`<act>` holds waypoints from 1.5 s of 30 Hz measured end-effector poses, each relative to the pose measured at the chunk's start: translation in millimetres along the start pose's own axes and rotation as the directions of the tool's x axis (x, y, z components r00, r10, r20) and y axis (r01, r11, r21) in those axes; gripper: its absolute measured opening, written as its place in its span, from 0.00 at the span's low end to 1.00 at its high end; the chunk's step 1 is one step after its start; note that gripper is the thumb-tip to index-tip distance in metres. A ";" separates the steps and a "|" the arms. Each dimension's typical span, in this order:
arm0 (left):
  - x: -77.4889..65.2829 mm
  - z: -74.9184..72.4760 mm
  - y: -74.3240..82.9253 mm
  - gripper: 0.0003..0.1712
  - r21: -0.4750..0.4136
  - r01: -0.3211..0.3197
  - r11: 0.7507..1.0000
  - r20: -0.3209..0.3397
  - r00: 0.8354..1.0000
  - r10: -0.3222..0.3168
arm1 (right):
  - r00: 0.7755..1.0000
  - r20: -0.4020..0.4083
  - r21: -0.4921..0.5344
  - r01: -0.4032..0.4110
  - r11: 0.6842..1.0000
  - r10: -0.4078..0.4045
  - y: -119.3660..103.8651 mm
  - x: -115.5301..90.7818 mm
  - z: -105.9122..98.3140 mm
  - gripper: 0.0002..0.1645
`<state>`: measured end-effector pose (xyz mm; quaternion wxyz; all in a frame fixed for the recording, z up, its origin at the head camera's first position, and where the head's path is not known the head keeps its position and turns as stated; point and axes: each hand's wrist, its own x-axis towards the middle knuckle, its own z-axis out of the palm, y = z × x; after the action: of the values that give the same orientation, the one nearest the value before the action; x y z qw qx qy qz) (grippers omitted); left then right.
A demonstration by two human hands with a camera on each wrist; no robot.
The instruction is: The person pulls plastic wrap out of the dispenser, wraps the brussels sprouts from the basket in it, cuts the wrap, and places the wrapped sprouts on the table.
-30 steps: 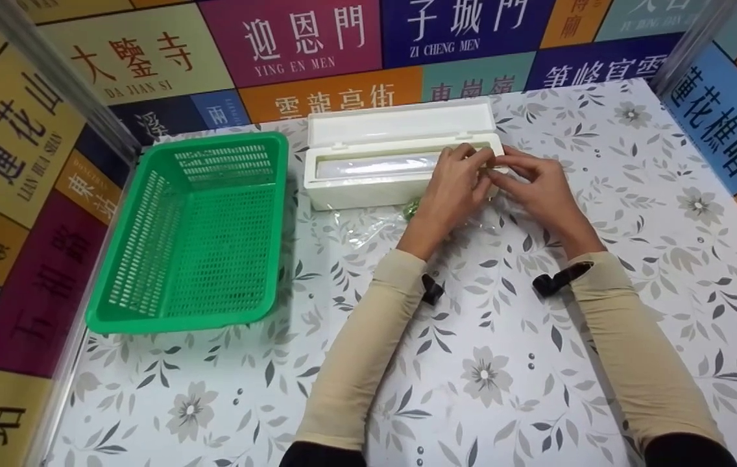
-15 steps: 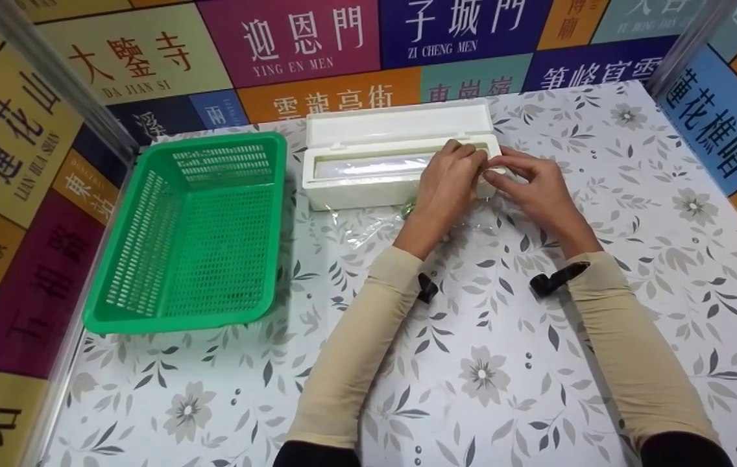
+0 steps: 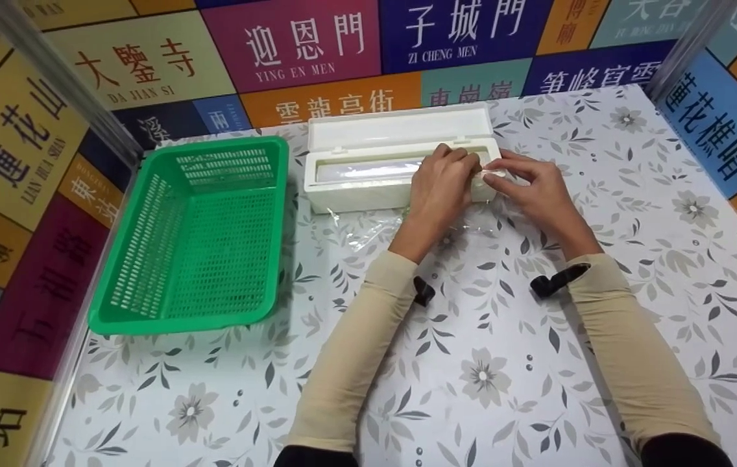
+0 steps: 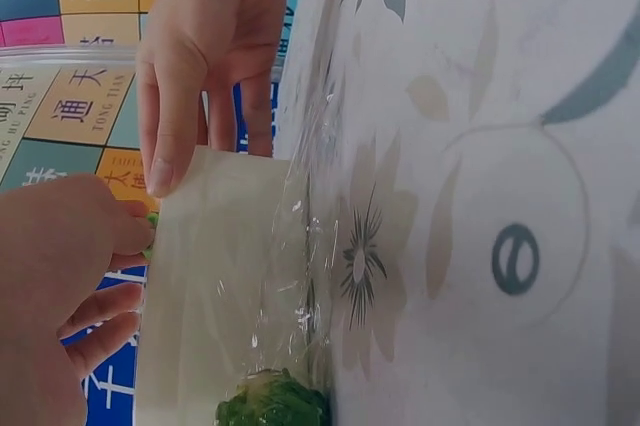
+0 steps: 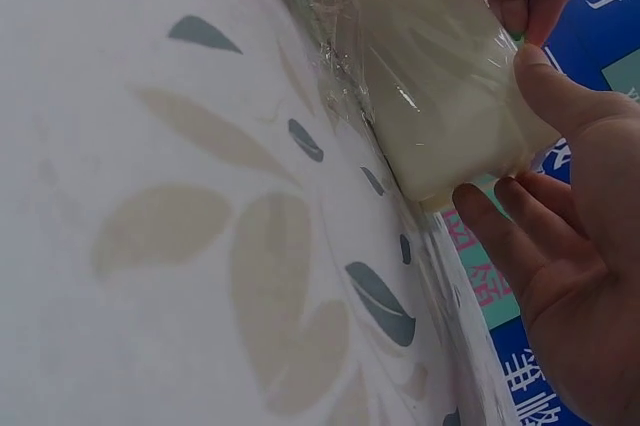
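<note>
A white cling film dispenser (image 3: 355, 198) stands with its lid (image 3: 401, 126) raised and a roll of film (image 3: 362, 170) inside. Clear film hangs down its front onto the table. My left hand (image 3: 441, 178) pinches a small green slide cutter (image 4: 151, 236) at the front top edge. At the right end, my right hand (image 3: 537, 188) grips the dispenser; in the right wrist view its thumb lies on the top edge and its fingers curl round the end. A green vegetable (image 4: 272, 402) lies by the front under the film, mostly hidden by my left hand in the head view.
A green plastic basket (image 3: 271, 259) with slotted walls stands left of the dispenser on the flower-patterned table (image 3: 446, 402). Panels with printed characters (image 3: 310, 39) rise along the back and both sides, close behind the raised lid.
My left hand has slid a little to the left along the dispenser's front edge. The right hand stays at the right end, and the basket and dispenser keep their places.
</note>
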<state>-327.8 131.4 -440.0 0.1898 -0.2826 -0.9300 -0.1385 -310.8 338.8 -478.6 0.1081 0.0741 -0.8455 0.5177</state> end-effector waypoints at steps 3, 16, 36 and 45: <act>-1.6 -1.7 -3.7 0.09 -0.018 0.001 1.000 -0.004 1.000 -0.001 | 1.000 -0.002 -0.010 -0.005 1.000 0.005 2.1 -0.2 -1.7 0.19; -14.8 -13.8 -27.4 0.08 -0.053 0.007 0.999 -0.025 1.000 -0.008 | 1.000 -0.003 0.015 -0.014 1.000 0.014 5.3 0.5 -2.7 0.20; -44.3 -32.2 -77.4 0.09 -0.103 0.046 0.994 -0.062 0.997 -0.052 | 1.000 0.019 -0.006 -0.025 1.000 0.025 -26.3 -11.0 -4.1 0.20; -50.2 -35.3 -86.6 0.09 -0.124 0.063 0.990 -0.062 0.996 -0.071 | 1.000 0.016 -0.018 -0.024 1.000 0.024 -2.1 -1.8 -2.1 0.20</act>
<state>-329.6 25.4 -443.3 0.1983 -0.2575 -0.9219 -0.2106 -308.3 339.8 -476.3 0.0958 0.0670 -0.8517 0.5108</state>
